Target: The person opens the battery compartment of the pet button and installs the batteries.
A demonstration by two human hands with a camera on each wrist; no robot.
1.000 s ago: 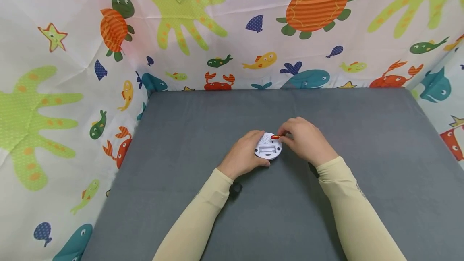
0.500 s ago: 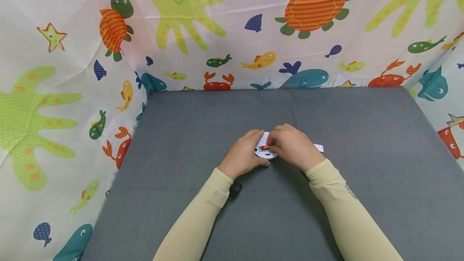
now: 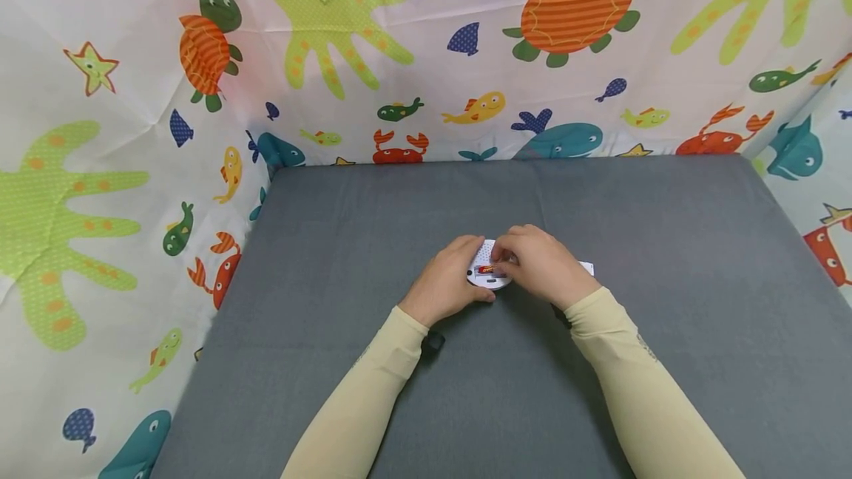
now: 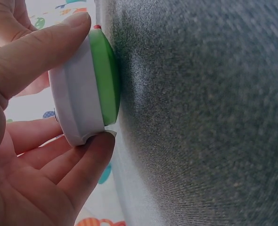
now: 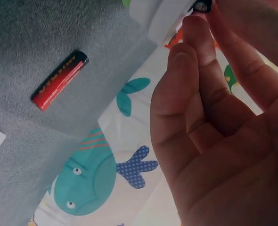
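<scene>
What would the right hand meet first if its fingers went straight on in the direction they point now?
The right hand points left toward the round white device, so its fingertips would meet that device and the red battery in it first. They already seem to touch it, though depth is unclear.

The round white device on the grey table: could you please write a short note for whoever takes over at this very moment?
Left hand: grips the device by its rim, green face down on the table.
Right hand: fingers on the device's back at the red battery; whether they pinch it is hidden.
Things: a second battery lies loose on the table; the white cover lies just right of the right hand.
Done: cover off, one battery in the compartment.
Left, probably: seat that battery, fit the second if there is room, and close the cover.
</scene>
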